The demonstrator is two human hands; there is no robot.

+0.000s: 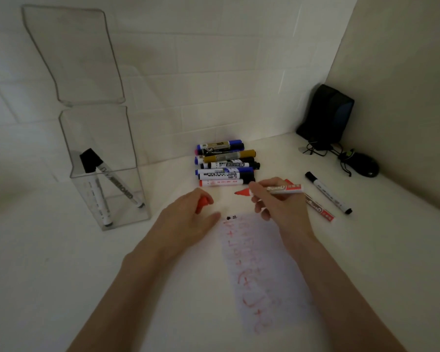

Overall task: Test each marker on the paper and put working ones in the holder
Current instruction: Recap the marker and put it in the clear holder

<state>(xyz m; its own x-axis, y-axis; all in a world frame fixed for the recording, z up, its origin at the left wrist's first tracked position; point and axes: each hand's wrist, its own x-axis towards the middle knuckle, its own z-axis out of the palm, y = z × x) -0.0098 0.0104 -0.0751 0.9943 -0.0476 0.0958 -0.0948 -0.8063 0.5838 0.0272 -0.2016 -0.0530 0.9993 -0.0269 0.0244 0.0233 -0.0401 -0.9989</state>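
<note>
Red marker [277,189] uncapped, pinched in right hand [277,209] grip beyond paper [259,275]; left hand [188,219] grip curled round red cap [202,203].

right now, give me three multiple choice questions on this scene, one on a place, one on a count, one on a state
1. Where does the clear holder stand relative to the paper?
A) to its left
B) to its right
C) on top of it

2. How many markers are in the holder?
A) none
B) two
C) five

3. The red marker in the right hand is:
A) capped
B) uncapped
C) lying flat on the paper

Answers:
1 A, the holder stands left of the paper, apart from it.
2 B, two markers lean inside it.
3 B, its red tip is bare, and the left hand holds the red cap.
</note>
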